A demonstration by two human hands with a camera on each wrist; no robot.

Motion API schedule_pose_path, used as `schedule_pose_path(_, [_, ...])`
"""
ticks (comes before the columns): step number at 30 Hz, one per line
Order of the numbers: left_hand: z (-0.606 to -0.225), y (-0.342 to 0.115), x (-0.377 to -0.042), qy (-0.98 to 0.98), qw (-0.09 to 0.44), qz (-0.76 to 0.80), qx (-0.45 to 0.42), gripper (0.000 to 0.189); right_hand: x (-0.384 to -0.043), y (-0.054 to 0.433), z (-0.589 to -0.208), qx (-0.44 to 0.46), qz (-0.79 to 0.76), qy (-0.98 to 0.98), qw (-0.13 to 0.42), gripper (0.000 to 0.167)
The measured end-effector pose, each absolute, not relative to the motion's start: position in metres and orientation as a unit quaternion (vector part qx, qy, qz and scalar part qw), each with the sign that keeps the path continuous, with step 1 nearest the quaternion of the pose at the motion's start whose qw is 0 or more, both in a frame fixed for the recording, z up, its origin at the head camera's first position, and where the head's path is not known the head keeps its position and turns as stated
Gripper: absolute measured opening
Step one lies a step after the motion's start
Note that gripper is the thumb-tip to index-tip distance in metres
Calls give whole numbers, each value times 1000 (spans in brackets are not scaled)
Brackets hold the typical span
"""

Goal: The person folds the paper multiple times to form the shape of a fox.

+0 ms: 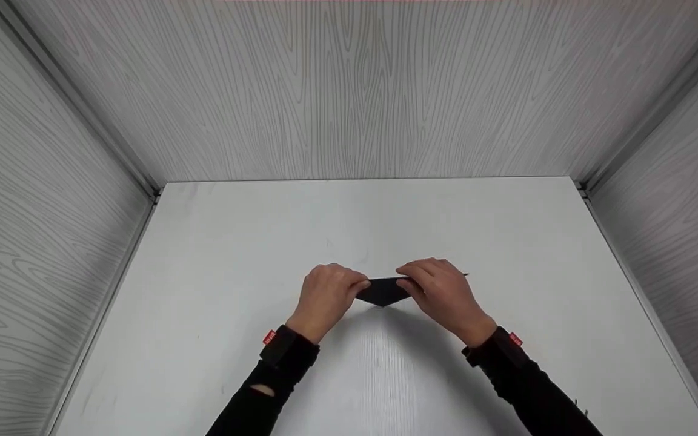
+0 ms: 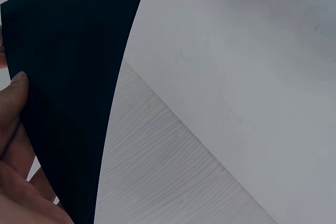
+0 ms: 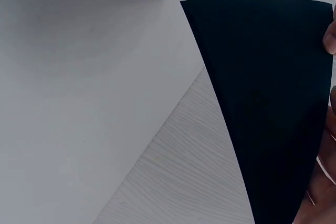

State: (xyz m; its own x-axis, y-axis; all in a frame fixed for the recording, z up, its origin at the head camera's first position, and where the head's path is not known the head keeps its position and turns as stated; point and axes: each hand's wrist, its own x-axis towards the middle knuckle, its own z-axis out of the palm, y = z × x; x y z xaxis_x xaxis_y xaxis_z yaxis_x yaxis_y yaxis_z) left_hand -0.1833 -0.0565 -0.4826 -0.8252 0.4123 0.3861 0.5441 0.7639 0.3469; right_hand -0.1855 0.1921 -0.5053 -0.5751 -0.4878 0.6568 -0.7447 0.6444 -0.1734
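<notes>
A dark, nearly black sheet of folded paper (image 1: 382, 292) is held up between both hands, above the white tabletop. My left hand (image 1: 332, 295) pinches its left side, thumb on the near face. On the other side my right hand (image 1: 443, 298) grips the sheet between thumb and fingers, and a thin dark tip pokes out past those fingers. In the left wrist view the paper (image 2: 68, 87) looks like a tapering triangle with layered edges. The right wrist view shows the paper (image 3: 262, 82) with a small notch at its upper corner, where layers do not line up.
The white table (image 1: 234, 230) spreads around the hands, with their shadows on it. Grey wood-grain panels rise at the back (image 1: 349, 91), left (image 1: 40, 212) and right (image 1: 670, 200). Small dark specks lie beside the right forearm, at lower right.
</notes>
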Motion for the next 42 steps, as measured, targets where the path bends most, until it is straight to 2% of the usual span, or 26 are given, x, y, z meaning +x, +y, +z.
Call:
schedule_pose_path(6, [-485, -56, -184, -924, 151, -239, -259, 5, -187, 190, -509, 351, 218, -863, 291, 15])
schedule_pose_path(14, [-486, -47, -185, -909, 186, -225, -296, 27, -188, 188, -511, 339, 211, -870, 288, 17])
schedule_pose_path(26, [-491, -29, -187, -887, 224, -268, -302, 4, -185, 185, -507, 332, 209, -877, 277, 16])
schedule_pose_path(42, [-488, -29, -188, -902, 204, -250, -288, 5, -185, 183, -508, 338, 224, -875, 266, 17])
